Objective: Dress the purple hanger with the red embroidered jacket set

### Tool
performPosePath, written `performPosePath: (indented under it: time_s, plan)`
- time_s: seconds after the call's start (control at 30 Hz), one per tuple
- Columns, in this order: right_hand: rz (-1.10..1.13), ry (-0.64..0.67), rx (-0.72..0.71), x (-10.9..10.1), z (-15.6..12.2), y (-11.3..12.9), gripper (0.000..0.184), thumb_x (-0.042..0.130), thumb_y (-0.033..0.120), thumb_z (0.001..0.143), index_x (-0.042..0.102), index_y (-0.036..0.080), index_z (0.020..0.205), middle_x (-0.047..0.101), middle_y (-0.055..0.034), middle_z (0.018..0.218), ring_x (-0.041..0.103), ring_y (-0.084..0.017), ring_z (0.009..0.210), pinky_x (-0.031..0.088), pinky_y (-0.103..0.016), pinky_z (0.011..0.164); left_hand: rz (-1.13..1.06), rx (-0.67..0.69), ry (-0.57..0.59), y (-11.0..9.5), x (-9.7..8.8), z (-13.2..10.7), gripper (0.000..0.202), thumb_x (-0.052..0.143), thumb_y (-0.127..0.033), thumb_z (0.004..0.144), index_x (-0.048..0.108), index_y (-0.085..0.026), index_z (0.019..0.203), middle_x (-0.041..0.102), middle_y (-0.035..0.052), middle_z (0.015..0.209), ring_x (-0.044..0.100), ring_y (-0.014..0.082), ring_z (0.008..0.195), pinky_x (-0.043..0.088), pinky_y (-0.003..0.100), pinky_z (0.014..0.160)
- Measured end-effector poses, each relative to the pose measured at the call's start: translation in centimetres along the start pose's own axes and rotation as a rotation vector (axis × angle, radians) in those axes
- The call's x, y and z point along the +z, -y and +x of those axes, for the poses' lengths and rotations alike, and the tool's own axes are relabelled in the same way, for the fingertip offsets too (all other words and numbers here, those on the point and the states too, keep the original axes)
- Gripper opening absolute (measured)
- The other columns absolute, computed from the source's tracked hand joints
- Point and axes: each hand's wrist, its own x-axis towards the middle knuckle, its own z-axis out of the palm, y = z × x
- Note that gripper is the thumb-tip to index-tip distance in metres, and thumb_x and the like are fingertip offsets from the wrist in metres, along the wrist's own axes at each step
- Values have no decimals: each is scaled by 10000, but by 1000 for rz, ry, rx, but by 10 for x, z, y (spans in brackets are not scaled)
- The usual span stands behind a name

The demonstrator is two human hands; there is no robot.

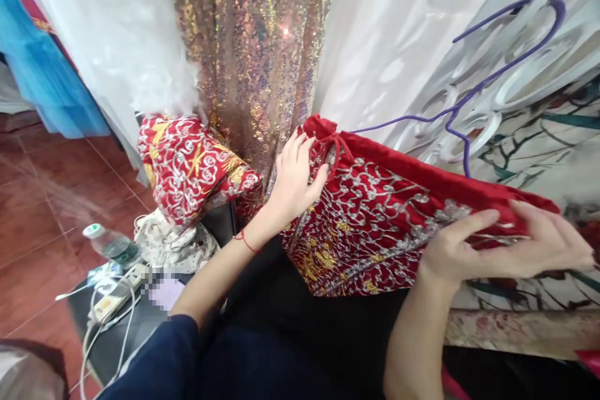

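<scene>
A red skirt (375,200) with silver and gold embroidery hangs stretched out in front of me, its plain red waistband along the top and a red tie cord (335,150) near the left end. My left hand (296,172) rests against that left end, fingers extended and thumb apart. At the other end, my right hand (510,244) grips the waistband between thumb and fingers. From behind the waistband rises a purple wire hanger (462,100); its lower part is hidden by the cloth.
Another red embroidered garment (187,162) is bunched at left over a spotted cloth (173,244). A water bottle (112,244), a power strip (117,297) and white cables lie on a dark surface (154,331). Behind hang a sequined fabric (253,44) and white cloth (375,31).
</scene>
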Motion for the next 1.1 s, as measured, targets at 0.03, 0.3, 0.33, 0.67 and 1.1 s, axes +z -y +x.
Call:
performPosePath:
  time_s: [0.03,0.3,0.33,0.67,1.1]
  plan:
    - [64,34,-24,-3,3,12,229,558,301,869,751,251,983,694,-155,880,656,-324,893,482,-547,775,19,20,1,-1,-16,-6,522,470,-418,980,425,-158,1430,446,205,1536,316,304,1512,266,520,1225]
    - [285,430,-110,-31,31,97,173,531,170,901,702,160,919,636,-148,866,623,-261,870,491,-447,789,215,-226,-175,49,-155,-74,940,836,-598,661,474,-169,1414,307,256,1610,94,443,1559,199,658,1210]
    - [295,497,-106,-33,35,112,173,524,178,906,695,168,927,632,-142,882,614,-259,888,494,-453,810,251,-291,-171,61,-165,-85,1008,858,-623,609,479,-130,1402,307,301,1594,105,478,1547,219,683,1186]
    - [724,1195,-525,-18,16,274,395,510,170,897,610,227,1275,574,-154,1401,481,-339,1334,399,-554,1042,570,-608,252,95,-179,-102,133,699,-255,763,664,-164,854,721,183,855,710,395,913,509,513,843]
    - [773,1333,-444,47,-29,365,238,525,299,939,630,215,1135,713,-99,1090,595,-285,1138,360,-544,1068,187,-350,-42,81,-264,-121,468,618,-546,890,606,-192,1195,688,99,1046,654,263,1039,506,376,911]
